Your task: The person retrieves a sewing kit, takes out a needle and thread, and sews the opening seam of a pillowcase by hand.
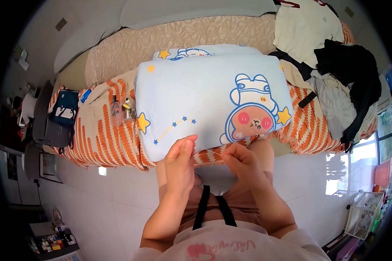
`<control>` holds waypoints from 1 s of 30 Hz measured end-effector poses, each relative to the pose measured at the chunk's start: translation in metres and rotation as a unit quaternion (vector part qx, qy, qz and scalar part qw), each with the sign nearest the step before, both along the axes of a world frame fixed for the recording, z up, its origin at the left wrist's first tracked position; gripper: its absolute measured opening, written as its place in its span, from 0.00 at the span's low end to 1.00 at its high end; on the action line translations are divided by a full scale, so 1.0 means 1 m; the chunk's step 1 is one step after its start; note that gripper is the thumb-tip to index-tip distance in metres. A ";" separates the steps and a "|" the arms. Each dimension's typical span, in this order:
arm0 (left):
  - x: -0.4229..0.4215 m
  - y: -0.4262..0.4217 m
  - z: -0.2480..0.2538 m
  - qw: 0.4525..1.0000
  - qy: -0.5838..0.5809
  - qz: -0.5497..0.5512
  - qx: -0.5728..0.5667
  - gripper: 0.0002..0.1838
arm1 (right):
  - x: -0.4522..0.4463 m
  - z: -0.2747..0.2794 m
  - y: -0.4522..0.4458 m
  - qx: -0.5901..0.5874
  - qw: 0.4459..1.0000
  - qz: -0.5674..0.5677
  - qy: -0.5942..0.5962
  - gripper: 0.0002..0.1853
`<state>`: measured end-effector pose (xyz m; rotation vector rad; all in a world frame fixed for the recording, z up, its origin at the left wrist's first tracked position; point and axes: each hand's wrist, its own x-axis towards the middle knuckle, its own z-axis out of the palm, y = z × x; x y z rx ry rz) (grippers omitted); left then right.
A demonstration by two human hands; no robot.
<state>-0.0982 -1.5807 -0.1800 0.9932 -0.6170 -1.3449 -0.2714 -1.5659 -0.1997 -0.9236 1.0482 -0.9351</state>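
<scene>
My left hand (181,162) is closed, thumb pressed against the fingers, at the front edge of a light blue pillow (191,93). What it pinches, if anything, is too small to make out. Just to the right, my right hand (243,162) is closed in a pinch on a thin white thread (214,151). The thread stretches towards my left hand; its far end is hard to see. The pillow lies flat across the sofa edge above my knees, printed with a cartoon astronaut, yellow stars and small blue stars.
Behind the pillow lies a second blue pillow (231,48). Left on the orange-patterned sofa cover (104,139) are a clear bottle (116,112), a bag of small items (129,109) and a dark backpack (65,106). Clothes (348,65) and a black remote (307,99) lie right.
</scene>
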 end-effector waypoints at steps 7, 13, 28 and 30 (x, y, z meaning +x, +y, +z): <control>-0.003 0.006 0.004 0.983 -0.154 -0.082 -0.053 0.08 | -0.006 -0.011 -0.003 -0.345 0.893 -0.014 0.288 0.11; -0.016 -0.007 -0.019 0.891 -0.405 -0.093 -0.185 0.07 | 0.008 0.005 -0.023 -0.020 0.981 0.044 -0.186 0.15; -0.006 -0.109 -0.021 0.901 -0.393 -0.096 -0.158 0.24 | -0.013 0.001 -0.132 0.134 0.986 -0.042 -0.086 0.02; -0.001 -0.113 -0.016 0.764 -0.571 -0.125 -0.275 0.24 | -0.012 0.000 -0.132 0.092 0.993 -0.032 -0.066 0.04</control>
